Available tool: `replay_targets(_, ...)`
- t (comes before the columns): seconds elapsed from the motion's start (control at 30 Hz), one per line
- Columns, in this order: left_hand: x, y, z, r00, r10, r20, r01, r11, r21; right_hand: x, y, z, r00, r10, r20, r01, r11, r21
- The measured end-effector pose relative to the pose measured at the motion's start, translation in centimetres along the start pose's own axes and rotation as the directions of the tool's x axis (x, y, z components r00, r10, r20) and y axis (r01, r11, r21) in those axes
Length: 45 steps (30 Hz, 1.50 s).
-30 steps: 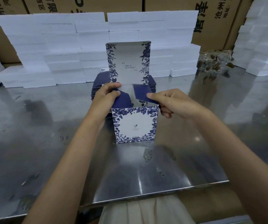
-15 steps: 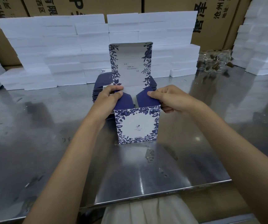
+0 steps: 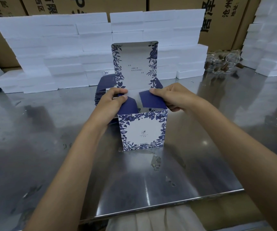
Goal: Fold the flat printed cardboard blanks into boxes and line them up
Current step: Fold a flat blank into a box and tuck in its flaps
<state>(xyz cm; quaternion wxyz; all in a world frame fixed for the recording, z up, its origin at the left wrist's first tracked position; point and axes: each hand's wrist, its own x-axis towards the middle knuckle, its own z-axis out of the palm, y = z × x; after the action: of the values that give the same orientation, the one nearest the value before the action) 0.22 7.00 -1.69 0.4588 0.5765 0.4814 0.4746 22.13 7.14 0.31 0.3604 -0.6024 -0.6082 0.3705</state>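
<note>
A blue-and-white floral box [image 3: 142, 130] is standing upright on the steel table [image 3: 51, 147], near the middle. Its lid panel [image 3: 134, 65] is standing up at the far side. The left hand [image 3: 112, 104] is pinching the left navy side flap [image 3: 128, 105], thumb on top; the other fingers are hidden behind the flap. The right hand [image 3: 172, 97] is gripping the right navy flap [image 3: 151, 101], thumb on its far corner, fingers curled underneath. The box interior is mostly hidden. A stack of flat navy blanks [image 3: 102, 90] is lying just behind, largely hidden by hands and box. White foam blocks [image 3: 59, 47] are lining the far edge. Clear jars [image 3: 224, 62] far right are blurred.
</note>
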Motion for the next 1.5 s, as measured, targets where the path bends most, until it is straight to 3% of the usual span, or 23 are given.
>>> replay_targets(0.2,-0.1,0.2,0.1,1.0,-0.002,0.006,0.002,1.0,-0.027,0.7,0.8,0.9,1.0,-0.019,-0.021,0.021,0.995,0.097)
replay_targets(0.4,-0.3,-0.2,0.9,0.986,0.076,-0.149,-0.099,0.983,-0.155,0.9,0.0,0.1,0.999,0.016,-0.044,-0.014,0.999,0.047)
replay_targets(0.53,-0.3,-0.2,1.1,0.985,0.098,-0.145,-0.123,0.977,-0.175,0.5,-0.6,-0.4,0.972,-0.046,-0.232,0.134,0.916,0.378)
replay_targets(0.6,-0.2,-0.2,1.2,0.982,0.111,-0.152,-0.134,0.98,-0.15,0.5,-0.5,-0.6,0.977,-0.084,-0.195,0.182,0.804,0.565)
replay_targets(0.67,-0.4,-0.3,1.2,0.977,0.106,-0.185,-0.128,0.986,-0.106,0.4,-0.4,-0.7,0.984,-0.103,-0.148,0.175,0.742,0.648)
replay_targets(0.73,-0.4,-0.5,1.0,0.971,0.08,-0.226,-0.107,0.988,-0.108,0.4,-0.4,-0.7,0.987,-0.085,-0.137,0.149,0.805,0.574)
replay_targets(0.8,-0.5,-0.4,0.5,0.977,0.021,-0.211,-0.057,0.984,-0.169,0.3,-0.2,-0.5,0.99,-0.069,-0.121,0.107,0.932,0.346)
replay_targets(0.9,-0.1,-0.2,-0.1,0.989,0.033,-0.144,-0.047,0.995,-0.093,0.1,0.4,-0.2,0.991,-0.076,-0.114,0.087,0.991,0.104)
replay_targets(1.0,0.8,0.5,-0.3,0.995,0.041,-0.093,-0.038,0.999,0.038,0.1,-0.5,0.2,0.989,-0.099,-0.114,0.113,0.986,0.123)
replay_targets(1.23,2.4,3.5,0.9,0.981,-0.194,-0.016,0.194,0.962,0.193,1.4,-3.5,1.6,0.998,0.061,0.001,-0.061,0.998,0.019)
replay_targets(1.37,2.9,2.7,1.4,0.973,-0.229,-0.021,0.23,0.967,0.114,1.7,-3.0,1.9,0.994,0.11,-0.008,-0.108,0.983,0.147)
replay_targets(1.5,2.7,2.1,1.8,0.967,-0.254,-0.028,0.253,0.966,-0.045,1.4,-2.5,2.4,0.996,0.076,-0.038,-0.065,0.972,0.226)
